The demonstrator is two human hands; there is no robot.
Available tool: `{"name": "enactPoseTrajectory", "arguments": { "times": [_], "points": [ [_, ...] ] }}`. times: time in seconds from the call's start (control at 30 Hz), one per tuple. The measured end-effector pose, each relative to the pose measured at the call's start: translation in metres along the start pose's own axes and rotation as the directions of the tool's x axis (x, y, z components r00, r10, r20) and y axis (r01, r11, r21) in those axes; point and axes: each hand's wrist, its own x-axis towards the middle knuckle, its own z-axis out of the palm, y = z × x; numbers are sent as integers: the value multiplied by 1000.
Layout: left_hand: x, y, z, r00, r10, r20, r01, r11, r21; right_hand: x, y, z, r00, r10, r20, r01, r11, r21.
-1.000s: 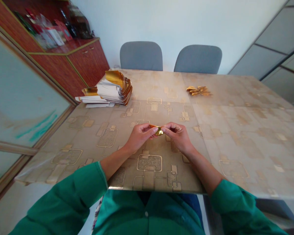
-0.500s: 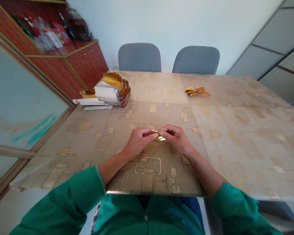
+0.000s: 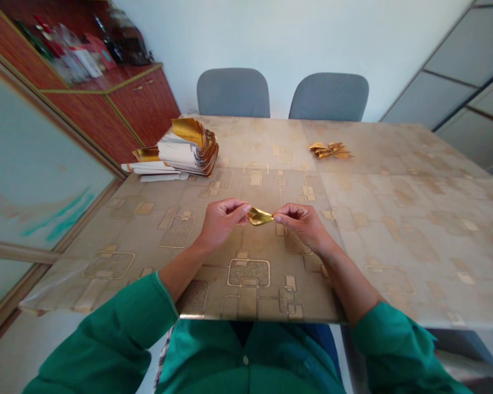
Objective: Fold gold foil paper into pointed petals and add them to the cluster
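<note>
A small piece of folded gold foil paper [image 3: 260, 216] is held between both hands above the front half of the table. My left hand [image 3: 224, 220] pinches its left end between thumb and fingers. At the opposite end, the thumb and fingertips of my right hand [image 3: 299, 220] grip a narrow tip. The paper's middle shows shiny and uncovered between the two hands. Toward the back right of the table lies a little pile of folded gold papers [image 3: 331, 150]. A thick stack of gold and white paper sheets [image 3: 184, 150] sits at the back left.
A patterned beige cloth covers the table [image 3: 394, 219]. Two grey chairs [image 3: 233, 93] stand along its far side by the wall. On the left are a red-brown cabinet [image 3: 142, 109] with bottles and bags on it, and a glass panel [image 3: 45, 180].
My hands have moved apart and slightly away from me. More of the gold paper shows between them, drawn out toward my right hand.
</note>
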Motion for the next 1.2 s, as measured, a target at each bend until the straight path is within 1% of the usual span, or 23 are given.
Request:
{"name": "enactPoseTrajectory", "arguments": {
  "times": [0.07,0.1,0.17,0.2,0.23,0.27,0.33,0.37,0.47,0.57,0.63,0.73,0.8,0.83,0.87,0.9,0.93,0.97,1.03,1.07,1.1,1.17,1.2],
  "points": [
    [2,2,-6,996,34,-84,-32,999,18,0,1,-10,996,6,-93,-6,1000,-8],
    [2,3,-8,994,45,-102,-41,999,35,0,0,-14,989,-3,-146,3,1000,-4],
    [1,3,-6,998,35,-51,-32,997,70,-1,-2,-13,979,-43,-198,44,999,1],
    [-1,2,-3,1000,24,-5,-24,997,80,-1,-3,-9,984,-61,-165,61,998,-3],
    [-4,1,1,999,15,42,-18,996,84,-1,-5,-3,993,-71,-99,71,997,-9],
    [-6,1,5,997,12,81,-19,996,86,-2,-6,4,998,-69,9,69,997,-18],
    [-10,-1,13,990,11,144,-25,995,96,-3,-6,18,984,-58,170,64,997,-34],
    [-12,-1,16,986,11,164,-29,994,107,-3,-5,23,980,-50,191,61,997,-52],
    [-13,-2,19,982,-1,188,-23,992,127,-3,1,30,984,-19,177,26,999,-37],
    [-11,-3,17,984,-16,180,-2,995,97,-2,4,27,981,3,194,-15,998,60],
    [-9,-5,16,985,-25,171,15,998,62,-3,4,23,979,-6,202,-10,997,78],
    [-8,-9,13,987,-18,159,12,999,43,-3,2,17,980,-35,198,29,999,31],
    [-7,-12,11,987,44,153,-56,995,79,-4,1,12,983,-87,161,94,995,-37],
    [-6,-13,10,982,106,154,-124,986,113,-4,0,10,981,-144,131,158,982,-102],
    [-6,-14,8,969,186,165,-212,965,156,-5,-1,8,969,-224,109,241,952,-190],
    [-5,-15,6,942,278,191,-315,927,203,-5,-3,5,942,-322,98,336,896,-290],
    [-3,-16,4,900,371,230,-423,870,253,-6,-5,3,901,-419,109,426,814,-394],
    [-3,-16,1,845,454,283,-528,795,299,-8,-7,2,854,-500,144,501,715,-487],
    [-3,-16,-4,728,554,405,-685,617,388,-11,-9,-1,768,-587,255,595,507,-623],
    [-4,-16,-6,679,567,466,-734,523,433,-14,-9,-2,735,-597,321,623,408,-667],
    [-7,-17,-8,644,555,527,-764,435,476,-16,-8,-2,707,-590,391,647,315,-695],
    [-16,-17,-9,605,480,635,-793,297,532,-22,-4,-2,661,-544,517,690,170,-703],
    [-21,-17,-8,593,434,679,-802,249,542,-24,-1,-1,646,-516,563,707,127,-696]
  ]
}}
